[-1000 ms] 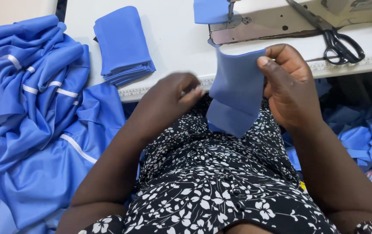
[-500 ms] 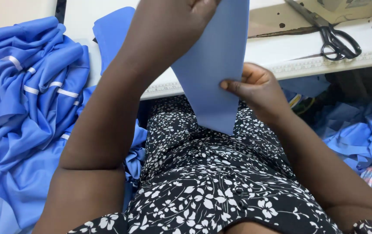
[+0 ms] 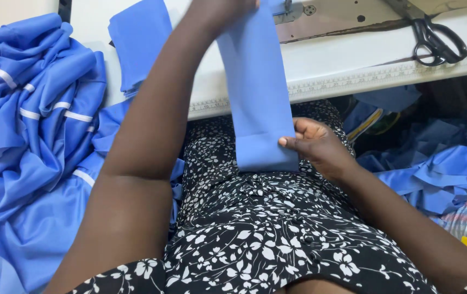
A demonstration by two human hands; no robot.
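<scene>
- Stretching a blue fabric strip [image 3: 256, 92] taut between both hands looks like the step in hand: the piece is being straightened and checked over the lap, in front of the sewing bench [image 3: 353, 65].
- The left hand [image 3: 220, 8] is raised at the top edge of the view, its fingers clenched on the strip's upper end; most of that hand is cut off by the frame.
- The right hand [image 3: 318, 144] sits low, thumb and fingers [image 3: 288, 142] pinching the strip's lower right edge, just above the folded-up hem.
- The strip's long axis runs nearly upright in the view, leaning slightly left at the top; its folded end points down toward the floral dress [image 3: 255, 234].
- My judgement: the next move calls for keeping that fold flat and square while the strip is laid down.
- Black scissors [image 3: 440, 38] lie on the bench, well apart from both hands.
- Heaped blue garments with white stripes [image 3: 32, 120] lie to the left.
</scene>
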